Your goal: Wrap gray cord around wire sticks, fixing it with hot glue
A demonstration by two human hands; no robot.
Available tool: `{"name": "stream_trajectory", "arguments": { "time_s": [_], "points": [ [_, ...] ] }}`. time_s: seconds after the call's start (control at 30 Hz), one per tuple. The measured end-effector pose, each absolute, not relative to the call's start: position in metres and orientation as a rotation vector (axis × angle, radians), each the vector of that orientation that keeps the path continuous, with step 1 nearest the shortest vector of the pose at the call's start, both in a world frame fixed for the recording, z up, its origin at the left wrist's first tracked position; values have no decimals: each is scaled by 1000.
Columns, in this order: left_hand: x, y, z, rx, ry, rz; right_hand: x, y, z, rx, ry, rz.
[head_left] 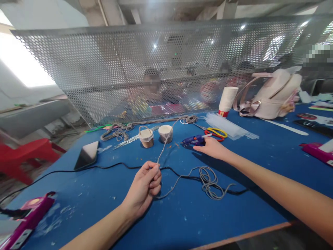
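Observation:
My left hand (145,187) is closed on a thin grey cord (163,151), pinched between thumb and fingers. From there the cord runs up past a cup wrapped partly in cord (165,133), and its loose coil (209,182) lies to the right of the hand. My right hand (212,147) is closed around the rear of a blue glue gun (193,140) resting on the table, with a white glue stick (206,135) poking out behind. A second small cup with a looped handle (146,138) stands left of the first. Both look pale on top and brownish below.
Scissors (215,133) and clear plastic sheets (229,126) lie behind the glue gun. Stacked paper cups (227,100) and a backpack (275,95) stand farther right. A phone (87,154), black cable (104,166) and magenta power strip (31,218) are left. A perforated metal screen (104,76) borders the back.

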State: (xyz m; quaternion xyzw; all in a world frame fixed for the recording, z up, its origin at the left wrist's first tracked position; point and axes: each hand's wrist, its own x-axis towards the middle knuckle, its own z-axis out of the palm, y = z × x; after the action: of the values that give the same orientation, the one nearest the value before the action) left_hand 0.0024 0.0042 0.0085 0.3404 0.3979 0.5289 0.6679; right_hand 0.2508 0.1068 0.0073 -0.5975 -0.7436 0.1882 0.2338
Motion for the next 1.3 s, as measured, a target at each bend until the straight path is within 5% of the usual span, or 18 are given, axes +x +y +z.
{"name": "stream_trajectory", "arguments": {
  "time_s": [0.27,0.47,0.87,1.3],
  "points": [
    [4,3,5,819,901,1207,241,91,14,-1505,-1925,585],
    [6,1,3,874,933,1256,225,37,34,-1122,-1847,1218],
    [7,1,-1,926,932,1239,208,18,12,-1065,-1928,846],
    [9,-1,4,918,927,1225,209,16,17,-1091,-2055,911]
  ]
}}
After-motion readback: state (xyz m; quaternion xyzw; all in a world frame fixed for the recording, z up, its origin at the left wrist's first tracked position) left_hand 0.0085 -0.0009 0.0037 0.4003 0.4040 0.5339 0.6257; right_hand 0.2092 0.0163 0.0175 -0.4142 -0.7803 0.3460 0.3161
